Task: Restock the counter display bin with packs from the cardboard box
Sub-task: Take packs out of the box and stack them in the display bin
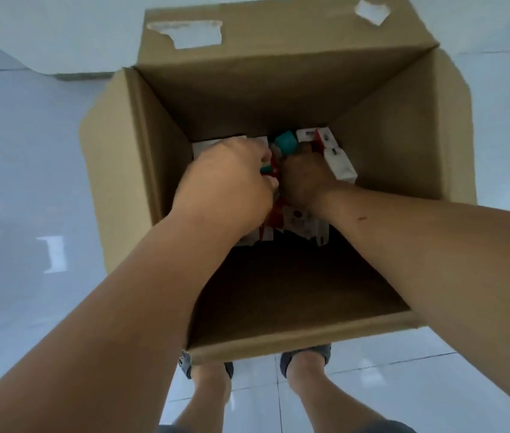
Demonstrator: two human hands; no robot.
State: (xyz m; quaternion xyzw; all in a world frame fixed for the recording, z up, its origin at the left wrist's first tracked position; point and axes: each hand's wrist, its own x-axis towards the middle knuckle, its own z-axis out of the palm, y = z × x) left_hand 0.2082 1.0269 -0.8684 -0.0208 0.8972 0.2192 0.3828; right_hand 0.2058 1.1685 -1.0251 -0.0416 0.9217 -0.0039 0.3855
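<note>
The open cardboard box (278, 89) on the floor holds red-and-white packs (339, 159) heaped at its bottom. Both hands reach down inside: left hand (228, 179) and right hand (305, 179) curled around packs, side by side; more packs lie toward 1 o'clock.

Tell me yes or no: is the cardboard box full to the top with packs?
No. The packs lie only at the bottom of the cardboard box, whose bare inner walls rise high above them.

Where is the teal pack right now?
In the head view, the teal pack sits deep in the open brown cardboard box, near its far wall, just beyond the right hand and left of the white-and-red packs.
</note>
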